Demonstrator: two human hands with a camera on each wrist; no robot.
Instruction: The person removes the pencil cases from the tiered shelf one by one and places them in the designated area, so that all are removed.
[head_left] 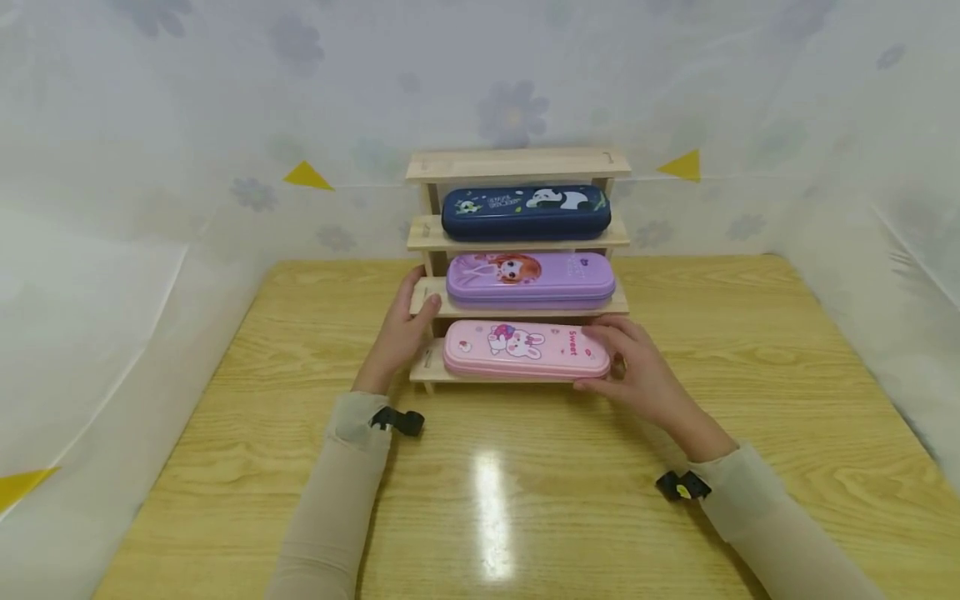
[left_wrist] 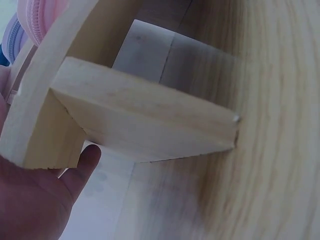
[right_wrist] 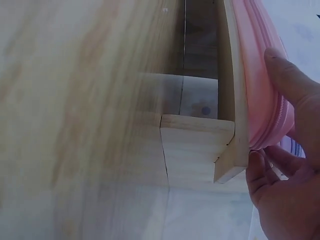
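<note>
A stepped wooden rack (head_left: 517, 164) stands on the table. On its lowest step lies a pink pencil case (head_left: 487, 354) with a rabbit and the word "Sweet". My right hand (head_left: 648, 375) holds this case at its right end, thumb at the front edge and fingers on the far side. In the right wrist view the pink zipped case (right_wrist: 257, 90) sits between thumb and fingers. My left hand (head_left: 401, 333) grips the rack's left end at the second step from the bottom, thumb on top. Part of that hand (left_wrist: 40, 200) shows beside the wood in the left wrist view.
A purple pencil case (head_left: 562, 279) with a girl's picture lies on the step above the pink one. Higher up is a navy panda case (head_left: 517, 221). The wood-grain table (head_left: 570, 500) meets flower-patterned sheeting (head_left: 360, 100) with yellow triangles behind the rack.
</note>
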